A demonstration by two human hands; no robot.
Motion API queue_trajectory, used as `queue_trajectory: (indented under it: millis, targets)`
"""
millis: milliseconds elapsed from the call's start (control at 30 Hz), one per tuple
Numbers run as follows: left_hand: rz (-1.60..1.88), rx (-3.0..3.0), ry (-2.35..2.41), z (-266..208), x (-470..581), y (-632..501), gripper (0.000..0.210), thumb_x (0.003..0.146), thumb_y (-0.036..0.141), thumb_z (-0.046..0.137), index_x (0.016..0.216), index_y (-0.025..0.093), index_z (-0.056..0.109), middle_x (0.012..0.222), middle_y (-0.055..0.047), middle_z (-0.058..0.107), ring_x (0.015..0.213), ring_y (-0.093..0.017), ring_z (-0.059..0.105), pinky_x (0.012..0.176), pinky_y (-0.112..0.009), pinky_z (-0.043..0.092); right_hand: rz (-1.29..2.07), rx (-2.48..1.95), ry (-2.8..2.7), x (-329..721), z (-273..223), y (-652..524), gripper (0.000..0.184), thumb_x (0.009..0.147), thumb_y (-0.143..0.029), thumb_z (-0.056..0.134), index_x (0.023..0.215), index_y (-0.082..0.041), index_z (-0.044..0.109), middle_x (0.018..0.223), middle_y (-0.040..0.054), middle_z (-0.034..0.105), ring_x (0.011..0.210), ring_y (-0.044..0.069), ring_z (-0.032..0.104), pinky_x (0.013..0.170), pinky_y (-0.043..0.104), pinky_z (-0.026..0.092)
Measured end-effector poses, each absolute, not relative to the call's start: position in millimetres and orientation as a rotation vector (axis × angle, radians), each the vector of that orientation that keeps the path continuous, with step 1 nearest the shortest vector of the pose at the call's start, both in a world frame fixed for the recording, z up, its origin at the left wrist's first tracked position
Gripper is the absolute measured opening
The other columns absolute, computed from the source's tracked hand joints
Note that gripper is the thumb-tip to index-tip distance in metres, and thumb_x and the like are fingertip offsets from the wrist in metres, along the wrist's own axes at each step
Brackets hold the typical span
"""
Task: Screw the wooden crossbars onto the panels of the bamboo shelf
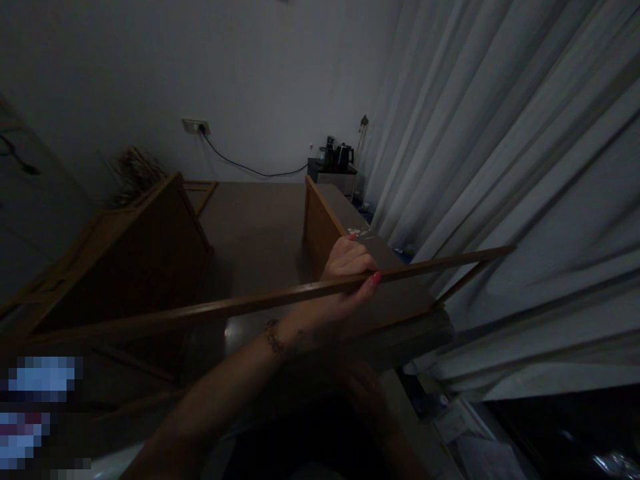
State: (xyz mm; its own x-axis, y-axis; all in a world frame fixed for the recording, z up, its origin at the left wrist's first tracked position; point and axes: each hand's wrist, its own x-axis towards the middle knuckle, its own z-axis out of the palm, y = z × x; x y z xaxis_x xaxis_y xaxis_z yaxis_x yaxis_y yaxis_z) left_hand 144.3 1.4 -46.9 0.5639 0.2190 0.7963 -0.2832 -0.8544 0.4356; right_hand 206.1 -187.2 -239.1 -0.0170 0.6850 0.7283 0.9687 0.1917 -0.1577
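My left hand (350,259) reaches up from the lower left with a bracelet (275,338) at its wrist. It is closed round a long wooden rail (270,297), the thumb with a red nail on the near side and the fingers over the far side. The rail belongs to a wooden frame and crosses the view from lower left to right, slightly tilted. My right hand (363,387) is low and in deep shadow below the rail. Its fingers are too dark to make out. Beyond my left hand stands an upright wooden panel (323,223) beside a grey-brown surface (395,257).
A large wooden panel (135,260) leans at the left, with a bundle of dry sticks (137,173) behind it. A long curtain (480,133) hangs at the right. At the back, a small cabinet (337,181) carries a black kettle (345,157). A black cable (250,168) runs along the wall.
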Motion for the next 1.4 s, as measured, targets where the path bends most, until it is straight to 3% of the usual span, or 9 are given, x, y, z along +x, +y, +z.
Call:
queue_trajectory:
  millis: [433, 667, 900, 1133, 1400]
  targets:
    - [1.264, 2.273, -0.059, -46.4, 143.3, 1.3, 0.031, 0.098, 0.040, 0.034, 0.077, 0.022, 0.047, 0.078, -0.001, 0.052, 0.084, -0.018, 0.052, 0.100, -0.045, 0.043, -0.823, -1.636, -1.649, 205.3, -226.3, -181.7, 0.016, 0.092, -0.018, 0.055, 0.100, -0.027, 0.066, 0.082, 0.0004, 0.066, 0.080, 0.016, 0.054, 0.082, 0.034, 0.039]
    - [1.257, 2.264, -0.057, -42.6, 141.4, -1.7, 0.031, 0.099, 0.040, 0.033, 0.076, 0.021, 0.045, 0.077, -0.001, 0.051, 0.084, -0.017, 0.051, 0.099, -0.043, 0.044, -0.737, -1.649, -1.574, 199.2, -225.6, -180.2, 0.013, 0.093, -0.020, 0.056, 0.096, -0.026, 0.066, 0.076, -0.0005, 0.067, 0.076, 0.016, 0.053, 0.078, 0.034, 0.035]
    - [1.255, 2.297, -0.025, -47.9, 143.3, 0.8, 0.030, 0.098, 0.039, 0.033, 0.078, 0.021, 0.047, 0.079, -0.001, 0.055, 0.085, -0.018, 0.054, 0.100, -0.045, 0.044, -0.652, -1.644, -1.474, 195.1, -242.8, -177.8, 0.018, 0.084, -0.016, 0.068, 0.097, -0.028, 0.067, 0.074, -0.0030, 0.066, 0.075, 0.015, 0.055, 0.075, 0.033, 0.035]
    - [1.275, 2.306, -0.018, -46.7, 142.2, 0.2, 0.030, 0.099, 0.038, 0.033, 0.077, 0.021, 0.046, 0.078, -0.001, 0.054, 0.083, -0.017, 0.053, 0.098, -0.042, 0.044, -0.617, -1.641, -1.384, 187.8, -237.3, -174.8, 0.007, 0.093, -0.024, 0.059, 0.093, -0.027, 0.066, 0.071, -0.0025, 0.065, 0.071, 0.016, 0.055, 0.073, 0.033, 0.036]
    - [1.247, 2.289, -0.028, -45.8, 141.7, -0.4, 0.029, 0.099, 0.038, 0.034, 0.079, 0.021, 0.046, 0.079, -0.001, 0.053, 0.085, -0.017, 0.052, 0.101, -0.043, 0.039, -0.588, -1.610, -1.318, 182.3, -239.8, -171.8, 0.007, 0.093, -0.024, 0.059, 0.088, -0.024, 0.065, 0.066, -0.0027, 0.063, 0.066, 0.015, 0.055, 0.072, 0.034, 0.036]
